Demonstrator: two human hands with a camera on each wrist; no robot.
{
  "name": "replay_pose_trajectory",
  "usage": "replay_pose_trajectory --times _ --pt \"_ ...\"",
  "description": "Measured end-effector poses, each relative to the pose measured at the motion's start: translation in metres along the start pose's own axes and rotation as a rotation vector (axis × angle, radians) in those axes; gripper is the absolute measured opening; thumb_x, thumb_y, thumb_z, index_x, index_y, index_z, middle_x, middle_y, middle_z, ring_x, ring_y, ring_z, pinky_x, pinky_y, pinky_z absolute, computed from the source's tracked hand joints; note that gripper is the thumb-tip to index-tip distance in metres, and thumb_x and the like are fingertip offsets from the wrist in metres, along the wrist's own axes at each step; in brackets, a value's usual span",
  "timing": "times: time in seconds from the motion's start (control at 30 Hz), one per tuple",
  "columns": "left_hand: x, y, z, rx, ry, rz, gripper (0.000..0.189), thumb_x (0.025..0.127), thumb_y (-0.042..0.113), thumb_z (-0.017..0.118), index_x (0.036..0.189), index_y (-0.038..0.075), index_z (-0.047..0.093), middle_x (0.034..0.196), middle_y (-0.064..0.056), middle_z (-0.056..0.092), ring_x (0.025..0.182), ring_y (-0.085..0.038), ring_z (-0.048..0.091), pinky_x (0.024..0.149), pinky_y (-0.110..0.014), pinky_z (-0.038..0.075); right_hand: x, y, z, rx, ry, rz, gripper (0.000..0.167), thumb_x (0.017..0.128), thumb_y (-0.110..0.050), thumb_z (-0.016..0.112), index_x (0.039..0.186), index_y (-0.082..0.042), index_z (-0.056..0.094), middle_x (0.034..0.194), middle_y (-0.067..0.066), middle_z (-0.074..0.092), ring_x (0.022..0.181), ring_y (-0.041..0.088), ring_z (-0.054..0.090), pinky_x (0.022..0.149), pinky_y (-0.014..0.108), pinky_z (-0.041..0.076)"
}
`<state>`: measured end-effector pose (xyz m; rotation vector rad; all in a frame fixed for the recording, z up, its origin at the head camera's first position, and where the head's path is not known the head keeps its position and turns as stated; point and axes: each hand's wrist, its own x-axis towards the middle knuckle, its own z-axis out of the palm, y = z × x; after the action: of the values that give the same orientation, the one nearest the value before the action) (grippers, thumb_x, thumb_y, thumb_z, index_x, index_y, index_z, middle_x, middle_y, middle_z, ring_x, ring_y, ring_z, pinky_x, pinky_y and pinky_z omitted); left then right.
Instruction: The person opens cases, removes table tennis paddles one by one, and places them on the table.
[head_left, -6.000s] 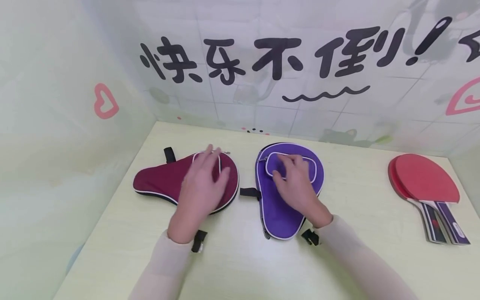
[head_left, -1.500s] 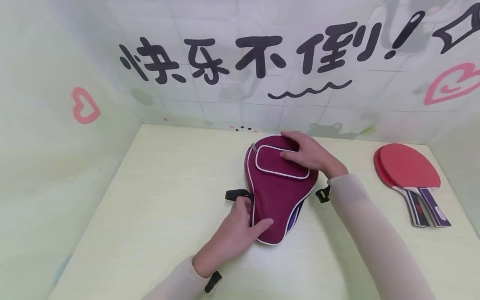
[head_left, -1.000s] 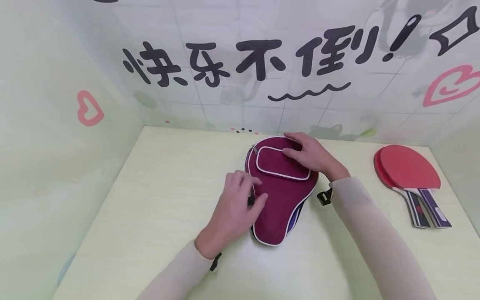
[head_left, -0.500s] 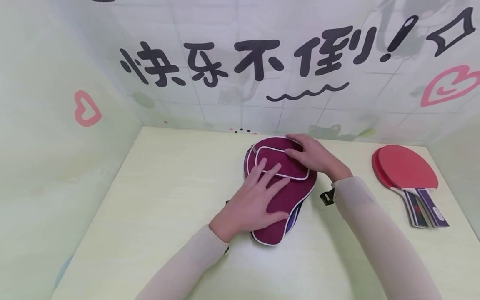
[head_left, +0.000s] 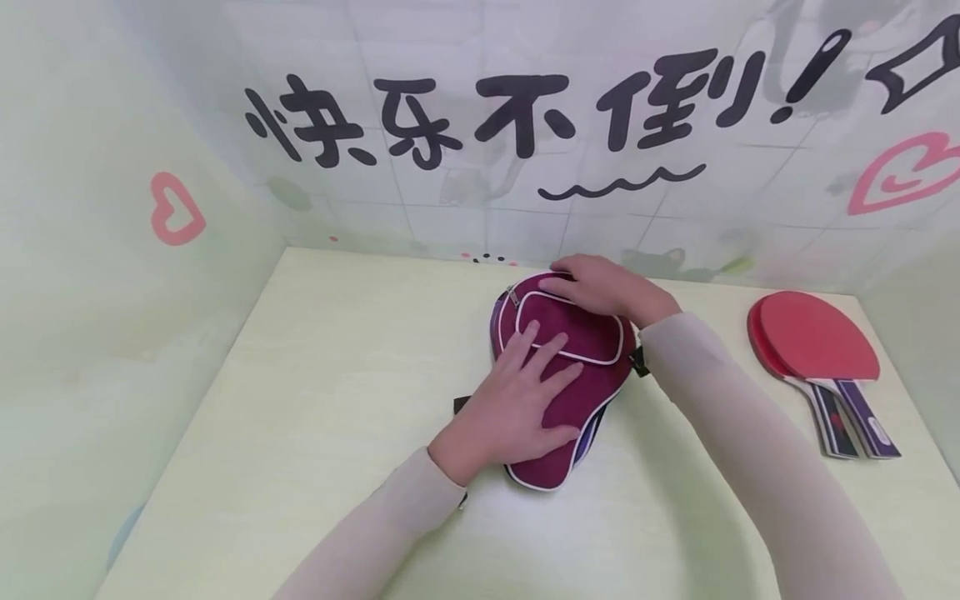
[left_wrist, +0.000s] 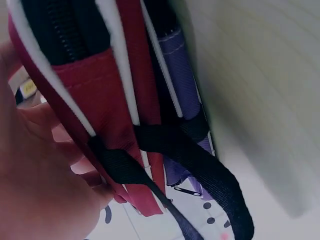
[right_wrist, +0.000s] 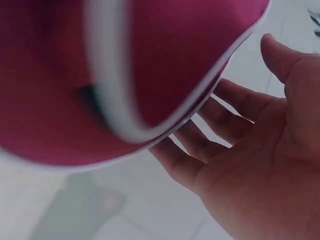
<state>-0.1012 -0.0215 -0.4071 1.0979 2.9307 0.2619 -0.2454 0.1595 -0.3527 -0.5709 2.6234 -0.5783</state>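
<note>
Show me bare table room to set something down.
Widest: the left of the table, from left wall to maroon case. Also bare: the front between the sleeves, and a strip between right sleeve and red paddles. Crowded: the middle, with left hand and right hand on that case, purple case beneath.

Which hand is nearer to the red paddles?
Right. The right hand is at the far edge of the maroon case, left of the red paddles; the left hand, spread over the case's middle, is farther left.
</note>
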Motion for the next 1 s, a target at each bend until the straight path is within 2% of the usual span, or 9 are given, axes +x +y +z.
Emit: replay_pose_trajectory --times 0.3,0.47,0.57,0.73,0.9,1.0 --pt "0.003 0.005 0.0 0.046 0.003 0.011 0.072 0.092 0.064 0.058 0.153 0.026 0.048 0.167 -0.012 0.03 0.157 -0.045 0.014 0.128 -0.055 0.02 0.025 -0.043 0.003 -0.198 -0.108 -0.047 0.051 0.105 -0.047 0.049 0.135 -0.01 0.066 0.137 0.012 0.065 0.127 0.029 0.059 0.114 0.045 0.044" --pt "0.002 0.004 0.001 0.075 0.043 0.023 0.072 0.09 0.063 0.062 0.151 0.025 0.051 0.164 -0.013 0.035 0.155 -0.046 0.02 0.127 -0.056 0.024 0.034 -0.06 0.011 -0.371 -0.139 -0.026 0.042 0.105 -0.046 0.049 0.119 -0.011 0.069 0.112 0.009 0.07 0.104 0.026 0.062 0.096 0.041 0.05" --pt "0.001 0.003 0.001 0.07 0.07 0.031 0.071 0.089 0.062 0.063 0.149 0.024 0.054 0.163 -0.013 0.037 0.154 -0.047 0.023 0.126 -0.056 0.026 0.038 -0.066 0.014 -0.424 -0.159 -0.016 0.038 0.106 -0.041 0.048 0.116 -0.01 0.068 0.106 0.009 0.069 0.099 0.026 0.061 0.092 0.039 0.051" --pt "0.001 0.004 0.001 0.036 0.04 0.017 0.071 0.09 0.061 0.063 0.15 0.025 0.053 0.165 -0.011 0.034 0.155 -0.045 0.02 0.127 -0.056 0.023 0.041 -0.07 0.009 -0.424 -0.21 -0.033 0.035 0.109 -0.027 0.044 0.121 -0.005 0.069 0.119 0.012 0.07 0.109 0.026 0.062 0.104 0.04 0.05" --pt "0.001 0.004 0.002 0.048 0.041 0.016 0.07 0.09 0.061 0.063 0.149 0.025 0.053 0.165 -0.01 0.034 0.155 -0.044 0.021 0.128 -0.054 0.022 0.046 -0.072 0.004 -0.378 -0.249 -0.006 0.033 0.108 -0.02 0.04 0.119 -0.005 0.067 0.117 0.014 0.067 0.105 0.026 0.06 0.101 0.038 0.049" --pt "0.001 0.004 0.001 0.053 0.046 0.012 0.07 0.09 0.062 0.063 0.149 0.025 0.053 0.165 -0.01 0.034 0.155 -0.044 0.021 0.128 -0.053 0.023 0.047 -0.074 0.003 -0.36 -0.269 -0.016 0.035 0.108 -0.019 0.04 0.128 -0.007 0.066 0.126 0.013 0.066 0.113 0.026 0.059 0.106 0.039 0.048"
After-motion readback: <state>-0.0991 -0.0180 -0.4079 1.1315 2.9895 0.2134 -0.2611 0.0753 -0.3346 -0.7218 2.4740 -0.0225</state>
